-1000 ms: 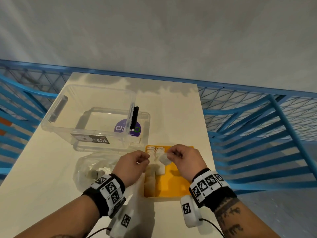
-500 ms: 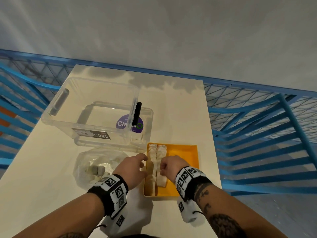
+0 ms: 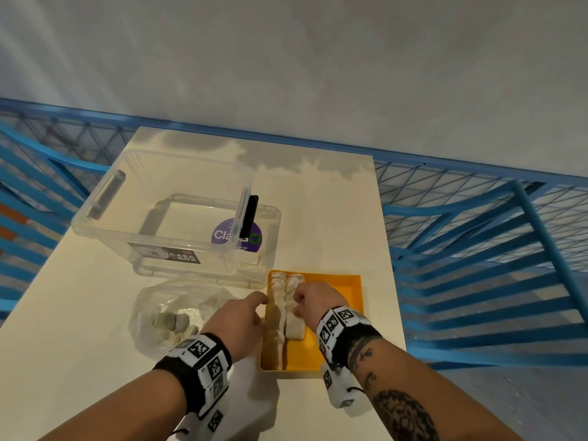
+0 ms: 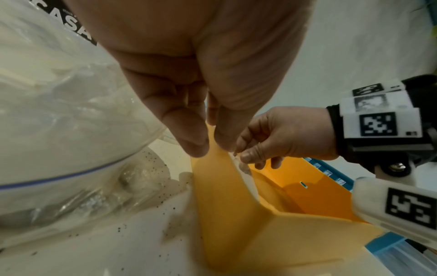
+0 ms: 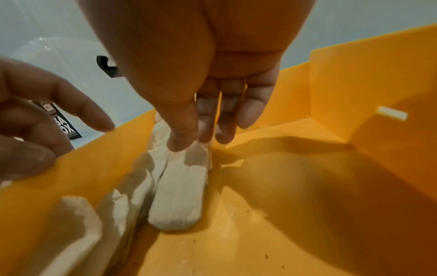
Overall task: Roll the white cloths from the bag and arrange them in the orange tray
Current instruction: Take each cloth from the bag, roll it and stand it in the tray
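The orange tray [image 3: 348, 289] lies on the table in front of me, with rolled white cloths [image 3: 276, 289] in two rows along its left side. My right hand [image 3: 297, 303] is low inside the tray. Its thumb and fingertips [image 5: 181, 145] pinch the far end of the nearest roll [image 5: 179, 192] in the second row. My left hand [image 3: 262, 302] holds the rim of the tray's left wall [image 4: 224, 186] between thumb and fingers. The clear bag [image 3: 178, 313] holding more cloths sits just left of the tray.
A clear plastic storage box [image 3: 165, 211] stands behind the bag and tray. Blue metal railing and mesh [image 3: 477, 237] run along the table's right and left sides. The right half of the tray floor [image 5: 307, 196] is bare. The table's right edge is close to the tray.
A second ago both hands held a rolled cloth above the tray. The right hand has since lowered it into the second row, and the left hand has moved to the tray's left wall.
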